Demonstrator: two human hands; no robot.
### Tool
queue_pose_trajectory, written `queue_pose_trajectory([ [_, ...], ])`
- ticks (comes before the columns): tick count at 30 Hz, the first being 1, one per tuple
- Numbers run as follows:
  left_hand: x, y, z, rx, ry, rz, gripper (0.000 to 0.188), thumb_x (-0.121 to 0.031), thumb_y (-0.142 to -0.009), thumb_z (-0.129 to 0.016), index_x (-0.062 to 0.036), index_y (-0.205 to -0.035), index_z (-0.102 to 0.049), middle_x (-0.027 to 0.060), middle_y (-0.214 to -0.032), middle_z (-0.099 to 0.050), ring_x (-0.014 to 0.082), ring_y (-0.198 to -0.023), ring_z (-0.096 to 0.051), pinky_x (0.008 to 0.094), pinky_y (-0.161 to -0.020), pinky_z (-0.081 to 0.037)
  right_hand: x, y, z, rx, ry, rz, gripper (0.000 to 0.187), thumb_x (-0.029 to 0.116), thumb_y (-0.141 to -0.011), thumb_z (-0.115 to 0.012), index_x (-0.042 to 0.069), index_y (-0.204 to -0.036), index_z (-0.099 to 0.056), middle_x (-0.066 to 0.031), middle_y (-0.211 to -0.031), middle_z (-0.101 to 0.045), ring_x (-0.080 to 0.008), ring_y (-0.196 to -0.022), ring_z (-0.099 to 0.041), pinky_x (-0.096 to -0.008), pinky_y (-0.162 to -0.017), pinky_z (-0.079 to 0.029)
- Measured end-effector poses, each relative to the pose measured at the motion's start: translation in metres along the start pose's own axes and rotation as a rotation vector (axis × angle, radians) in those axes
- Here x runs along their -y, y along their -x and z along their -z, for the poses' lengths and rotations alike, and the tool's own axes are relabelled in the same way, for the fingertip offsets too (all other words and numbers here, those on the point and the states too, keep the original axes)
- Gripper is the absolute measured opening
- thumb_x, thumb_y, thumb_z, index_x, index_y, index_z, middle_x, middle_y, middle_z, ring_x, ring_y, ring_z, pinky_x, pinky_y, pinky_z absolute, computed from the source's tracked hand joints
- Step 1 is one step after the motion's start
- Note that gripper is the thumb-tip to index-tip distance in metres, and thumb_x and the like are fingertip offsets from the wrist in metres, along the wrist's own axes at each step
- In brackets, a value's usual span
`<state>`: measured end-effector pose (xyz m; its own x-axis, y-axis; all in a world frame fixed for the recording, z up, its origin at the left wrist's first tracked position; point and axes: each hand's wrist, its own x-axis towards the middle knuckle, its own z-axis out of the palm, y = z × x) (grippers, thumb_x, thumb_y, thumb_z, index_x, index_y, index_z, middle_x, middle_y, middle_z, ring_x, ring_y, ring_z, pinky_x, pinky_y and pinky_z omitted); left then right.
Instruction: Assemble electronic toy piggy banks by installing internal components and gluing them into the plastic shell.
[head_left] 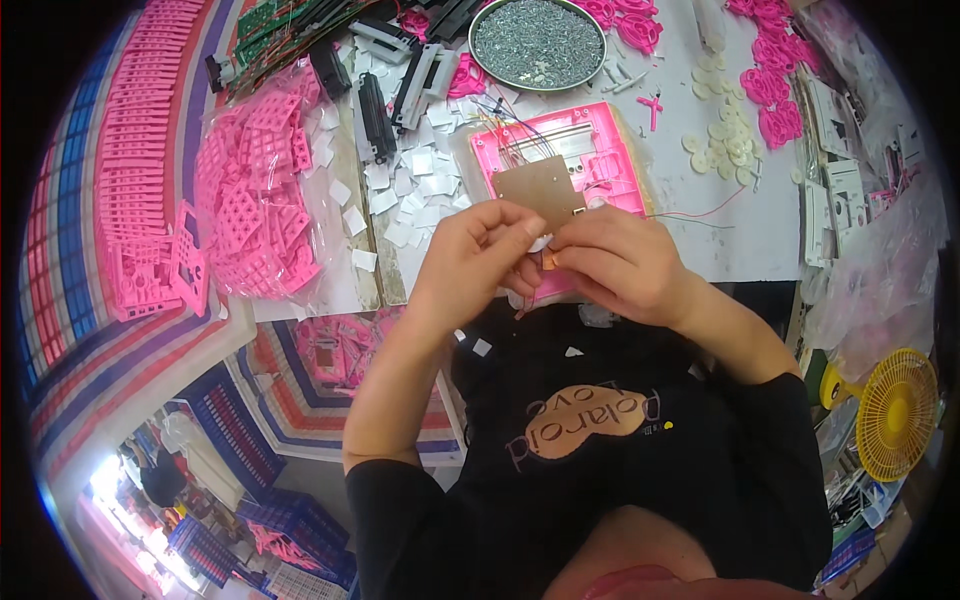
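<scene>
In front of my chest lies a pink plastic housing with a brown board on it and thin coloured wires at its far side. My left hand is closed in a pinch at the board's near edge, with a small white piece between finger and thumb. Close against it, my right hand is pinched too; what it grips is hidden by its fingers. A small orange bit shows between the two hands.
Small white squares lie scattered left of the housing, near black-and-white parts. A round tray of screws stands beyond. Cream discs lie right. Pink grid parts fill a plastic bag; a yellow fan stands low right.
</scene>
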<state>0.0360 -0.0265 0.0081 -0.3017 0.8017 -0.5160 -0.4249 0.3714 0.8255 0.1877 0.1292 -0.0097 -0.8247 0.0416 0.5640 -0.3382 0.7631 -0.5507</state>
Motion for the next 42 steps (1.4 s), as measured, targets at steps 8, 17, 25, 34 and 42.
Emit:
queue_pose_trajectory([
  [8, 0.022, 0.006, -0.010, -0.182, -0.829, -0.645, 0.015, -0.003, -0.086, -0.073, -0.0028, -0.099, -0.068, 0.0085, -0.082, -0.067, 0.0182, -0.069, -0.067, 0.0320, -0.060, -0.051, -0.003, 0.003, -0.001, 0.119, 0.214, 0.069, 0.021, 0.014, -0.066, -0.067, 0.006, -0.085, -0.070, -0.0045, -0.094, -0.062, -0.0258, -0.097, -0.060, -0.0376, -0.078, -0.050],
  [17, 0.032, 0.015, -0.017, -0.210, -1.115, -0.719, 0.022, 0.001, -0.081, -0.070, -0.0052, -0.102, -0.067, 0.0110, -0.089, -0.066, 0.0321, -0.082, -0.065, 0.0371, -0.072, -0.053, -0.002, 0.004, -0.003, 0.265, 0.227, 0.047, 0.020, 0.018, -0.069, -0.068, 0.008, -0.085, -0.072, -0.0024, -0.091, -0.059, -0.0239, -0.096, -0.056, -0.0372, -0.080, -0.044],
  [25, 0.052, 0.051, -0.005, -0.704, -0.980, -0.652, 0.018, -0.007, -0.082, -0.075, -0.0030, -0.097, -0.067, 0.0134, -0.115, -0.060, 0.0247, -0.111, -0.055, 0.0446, -0.097, -0.039, 0.009, -0.004, 0.016, 0.453, 0.126, -0.123, 0.036, 0.009, -0.067, -0.077, 0.009, -0.103, -0.073, -0.0023, -0.093, -0.061, -0.0250, -0.093, -0.055, -0.0399, -0.082, -0.045],
  [34, 0.022, 0.027, 0.018, -0.335, -0.085, -0.242, 0.021, -0.017, -0.100, -0.061, 0.0000, -0.088, -0.064, 0.0075, -0.092, -0.067, 0.0106, -0.069, -0.058, 0.0237, -0.060, -0.046, 0.009, 0.013, -0.006, 0.246, 0.306, -0.090, 0.035, 0.019, -0.075, -0.078, 0.011, -0.108, -0.071, -0.0015, -0.091, -0.059, -0.0218, -0.088, -0.054, -0.0357, -0.074, -0.044],
  [42, 0.020, 0.008, 0.001, -0.165, 0.245, -0.377, 0.024, -0.015, -0.104, -0.052, 0.0032, -0.108, -0.067, 0.0076, -0.087, -0.067, 0.0109, -0.079, -0.063, 0.0243, -0.072, -0.051, 0.018, -0.001, 0.004, 0.452, 0.269, -0.099, 0.042, 0.026, -0.078, -0.077, 0.015, -0.118, -0.069, -0.0022, -0.089, -0.054, -0.0226, -0.086, -0.053, -0.0374, -0.073, -0.042],
])
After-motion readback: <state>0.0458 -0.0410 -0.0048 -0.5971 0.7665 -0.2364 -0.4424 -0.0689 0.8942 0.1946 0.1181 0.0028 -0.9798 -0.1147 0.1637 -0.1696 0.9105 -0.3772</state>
